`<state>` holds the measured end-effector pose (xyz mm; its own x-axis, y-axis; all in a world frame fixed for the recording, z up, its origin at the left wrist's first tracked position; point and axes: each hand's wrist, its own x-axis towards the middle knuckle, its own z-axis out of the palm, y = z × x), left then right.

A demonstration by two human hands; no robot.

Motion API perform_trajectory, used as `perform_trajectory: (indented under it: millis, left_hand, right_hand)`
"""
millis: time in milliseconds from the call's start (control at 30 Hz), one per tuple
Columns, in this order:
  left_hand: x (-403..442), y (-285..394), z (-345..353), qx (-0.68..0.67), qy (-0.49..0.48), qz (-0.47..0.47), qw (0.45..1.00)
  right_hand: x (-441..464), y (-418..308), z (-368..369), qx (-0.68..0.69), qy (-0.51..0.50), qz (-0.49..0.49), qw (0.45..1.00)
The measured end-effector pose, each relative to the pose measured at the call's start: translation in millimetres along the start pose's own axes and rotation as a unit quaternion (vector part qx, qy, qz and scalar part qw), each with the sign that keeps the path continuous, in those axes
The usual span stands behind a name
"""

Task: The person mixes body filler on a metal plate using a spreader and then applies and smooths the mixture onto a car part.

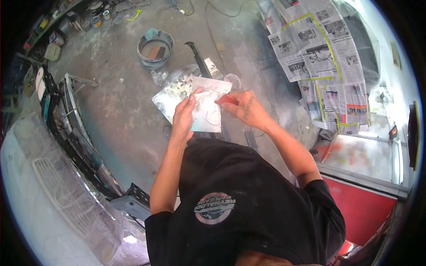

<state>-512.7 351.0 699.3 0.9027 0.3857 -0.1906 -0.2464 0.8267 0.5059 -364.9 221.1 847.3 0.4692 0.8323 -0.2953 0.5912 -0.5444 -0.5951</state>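
Note:
My left hand [183, 116] grips the left edge of a pale, flat rectangular sheet [207, 119], its thumb on top. Whitish material is smeared over the sheet's upper surface. A small red flat tool [226, 100] is pinched in my right hand [246, 107], its edge at the sheet's right side. Just beyond my hands, a larger silvery panel [165, 98] with pale patches shows partly behind the sheet. A clear round container [232, 81] sits close above my right hand.
A bucket [155, 49] with blocks inside stands ahead, near a long black part [198, 60] on the floor. Bumper-like parts [73, 133] line the left. Newspaper-covered bodywork [319, 53] is at right, above a red panel [359, 208]. Cans [96, 21] stand far left.

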Motion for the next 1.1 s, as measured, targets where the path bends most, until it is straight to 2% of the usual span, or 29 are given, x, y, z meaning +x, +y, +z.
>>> perform_trajectory:
  millis: [233, 333, 400, 500, 600, 667, 700, 767, 800, 867, 900, 967, 1000, 1067, 1100]
  left_hand:
    - [3, -4, -5, -0.019, 0.011, 0.000, 1.000]
    - [8, -7, -11, -0.033, 0.014, -0.005, 0.999]
    - [11, -14, -17, -0.042, 0.021, -0.009, 0.999]
    - [21, -26, -32, -0.063, 0.048, -0.026, 0.997]
    - [19, -44, -65, -0.019, 0.096, -0.002, 0.995]
    - [13, -45, -99, -0.001, 0.150, 0.055, 0.987]
    - [4, -42, -109, 0.002, 0.157, 0.046, 0.987]
    - [-21, -34, -125, 0.029, 0.252, 0.056, 0.966]
    - [-33, -31, -134, 0.032, 0.261, 0.051, 0.963]
    - [-62, -32, -151, 0.050, 0.296, 0.066, 0.952]
    - [-74, -39, -158, 0.046, 0.328, 0.066, 0.941]
    - [-98, -58, -175, 0.039, 0.373, 0.061, 0.925]
    - [-105, -73, -185, 0.033, 0.386, 0.057, 0.920]
    - [-124, -113, -211, 0.007, 0.429, 0.036, 0.902]
    - [-131, -131, -218, 0.013, 0.447, 0.026, 0.894]
  right_hand:
    - [4, 3, 2, -0.038, -0.003, -0.009, 0.999]
    - [1, -5, -6, -0.097, -0.002, -0.051, 0.994]
    - [-3, -21, -18, 0.023, -0.007, -0.002, 1.000]
    - [-1, -11, -26, 0.106, 0.011, -0.014, 0.994]
    - [11, 19, -23, 0.190, 0.029, -0.026, 0.981]
    - [25, 50, -8, 0.223, 0.023, 0.006, 0.974]
    - [33, 76, 7, 0.229, 0.029, 0.003, 0.973]
    - [49, 126, 44, 0.287, 0.032, 0.005, 0.957]
    - [61, 170, 74, 0.294, 0.025, 0.010, 0.955]
    - [87, 261, 148, 0.300, -0.024, 0.119, 0.946]
    - [99, 284, 176, 0.310, -0.034, 0.120, 0.942]
    - [122, 324, 244, 0.218, -0.119, 0.122, 0.961]
    - [136, 352, 281, 0.233, -0.121, 0.129, 0.956]
    - [164, 419, 364, 0.024, -0.177, -0.069, 0.981]
    - [172, 461, 420, 0.186, -0.178, 0.079, 0.963]
